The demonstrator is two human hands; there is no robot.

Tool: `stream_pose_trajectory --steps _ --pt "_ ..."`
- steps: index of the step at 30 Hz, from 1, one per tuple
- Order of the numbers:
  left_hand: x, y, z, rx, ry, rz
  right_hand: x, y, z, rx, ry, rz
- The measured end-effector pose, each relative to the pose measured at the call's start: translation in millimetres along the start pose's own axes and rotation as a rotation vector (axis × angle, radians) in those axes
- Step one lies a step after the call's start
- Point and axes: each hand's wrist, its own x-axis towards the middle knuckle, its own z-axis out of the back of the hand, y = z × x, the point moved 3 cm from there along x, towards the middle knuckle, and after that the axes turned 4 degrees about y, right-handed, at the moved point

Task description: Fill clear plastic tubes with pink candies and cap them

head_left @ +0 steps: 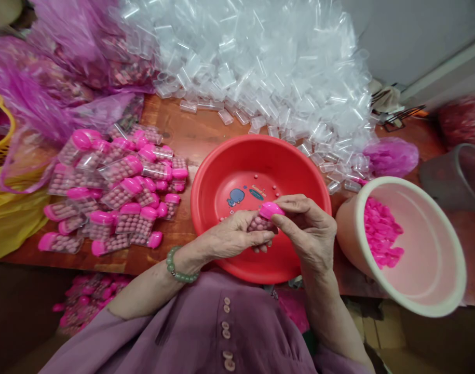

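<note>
My left hand (pixel 241 231) is closed around a small clear container (pixel 259 224) filled with pink beads, held over the red basin (pixel 206 156). A bright pink cap (pixel 271 210) sits on the container's upper end. My right hand (pixel 309 228) pinches that cap between thumb and fingers; whether it is fully seated I cannot tell. A few loose pink beads (pixel 274 187) lie on the basin floor beyond my hands, near a printed blue cartoon figure.
Left of the basin is a pile of capped, bead-filled containers (pixel 122 189). Clear uncapped containers (pixel 268 67) are heaped at the back. A pale bucket (pixel 428 234) holding pink caps (pixel 381 231) stands at right. Pink plastic bags (pixel 77 57) and a yellow basket (pixel 1 140) are at left.
</note>
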Motion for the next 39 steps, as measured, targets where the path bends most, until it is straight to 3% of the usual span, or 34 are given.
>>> stream_pose_trajectory --steps 7,14,23,30,39 --pt "1.9 -1.6 0.8 0.011 -0.009 0.014 -1.4 -3.3 -6.0 -0.013 -0.096 -0.037" --pt "4.6 -5.1 -1.5 0.018 0.022 0.026 -2.9 -14.2 -5.0 0.163 -0.142 -0.123" --pt "5.4 2.0 1.7 -0.047 0.021 0.040 -3.9 -1.9 -8.4 -0.028 -0.113 -0.001" --pt "5.1 2.2 3.3 -0.043 0.007 0.050 -5.0 0.7 -4.6 -0.259 -0.009 0.084" --pt "6.8 3.6 3.0 -0.291 -0.014 0.065 -10.2 1.2 -11.8 -0.681 0.244 0.395"
